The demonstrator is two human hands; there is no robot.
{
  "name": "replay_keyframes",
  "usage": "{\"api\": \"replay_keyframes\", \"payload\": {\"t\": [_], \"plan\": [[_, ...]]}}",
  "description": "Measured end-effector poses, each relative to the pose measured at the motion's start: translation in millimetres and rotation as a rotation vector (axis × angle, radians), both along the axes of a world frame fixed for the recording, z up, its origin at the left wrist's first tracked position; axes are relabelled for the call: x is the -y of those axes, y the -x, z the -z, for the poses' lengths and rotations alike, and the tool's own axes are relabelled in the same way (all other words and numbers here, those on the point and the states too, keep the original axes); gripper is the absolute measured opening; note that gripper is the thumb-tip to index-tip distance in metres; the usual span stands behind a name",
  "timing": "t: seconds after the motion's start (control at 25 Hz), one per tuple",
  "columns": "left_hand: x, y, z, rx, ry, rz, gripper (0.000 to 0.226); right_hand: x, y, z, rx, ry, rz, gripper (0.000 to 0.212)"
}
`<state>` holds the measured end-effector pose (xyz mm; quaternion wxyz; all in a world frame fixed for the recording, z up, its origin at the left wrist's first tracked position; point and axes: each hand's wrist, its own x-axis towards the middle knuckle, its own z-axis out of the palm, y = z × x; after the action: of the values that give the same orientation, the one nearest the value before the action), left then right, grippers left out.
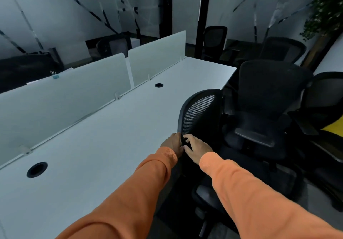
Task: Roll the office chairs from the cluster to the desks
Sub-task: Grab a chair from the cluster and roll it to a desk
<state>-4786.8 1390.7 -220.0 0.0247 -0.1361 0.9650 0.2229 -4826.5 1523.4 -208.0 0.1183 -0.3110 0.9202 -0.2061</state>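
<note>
A black mesh-backed office chair (199,114) stands against the right edge of the long white desk (111,136). Both my hands hold the near rim of its backrest. My left hand (173,144) grips the rim from the desk side, fingers wrapped over the frame. My right hand (196,150) grips it from the chair side, fingers curled on the frame. Just behind stands a second black chair (267,97) with a tall solid back, and more black chairs (282,50) are clustered beyond it.
Frosted divider panels (74,94) run along the desk's far side, with cable holes (37,169) in the top. Another chair (215,40) stands by a black pillar (203,16). A plant (326,10) and something yellow (334,127) are at the right. Glass walls lie behind.
</note>
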Motion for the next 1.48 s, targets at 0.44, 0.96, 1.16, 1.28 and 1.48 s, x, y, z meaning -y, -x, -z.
{"api": "replay_keyframes", "payload": {"t": [0.44, 0.96, 1.16, 1.28, 1.48], "plan": [[24, 86, 47, 0.025, -0.533, -0.215, 0.04, 56, 88, 27, 0.275, -0.056, 0.105, 0.046], [78, 60, 38, 0.532, -0.727, 0.11, 0.028, 115, 76, 35, 0.339, -0.092, 0.592, 0.063], [101, 62, 33, 0.398, -0.135, 0.291, 0.034, 106, 43, 42, 0.221, -0.201, 0.55, 0.066], [113, 76, 27, 0.135, -0.004, 0.243, 0.069, 85, 27, 43, 0.249, -0.175, 0.478, 0.069], [106, 109, 18, 0.021, 0.213, 0.618, 0.1, 22, -8, 41, 0.276, -0.241, 0.376, 0.077]]}}
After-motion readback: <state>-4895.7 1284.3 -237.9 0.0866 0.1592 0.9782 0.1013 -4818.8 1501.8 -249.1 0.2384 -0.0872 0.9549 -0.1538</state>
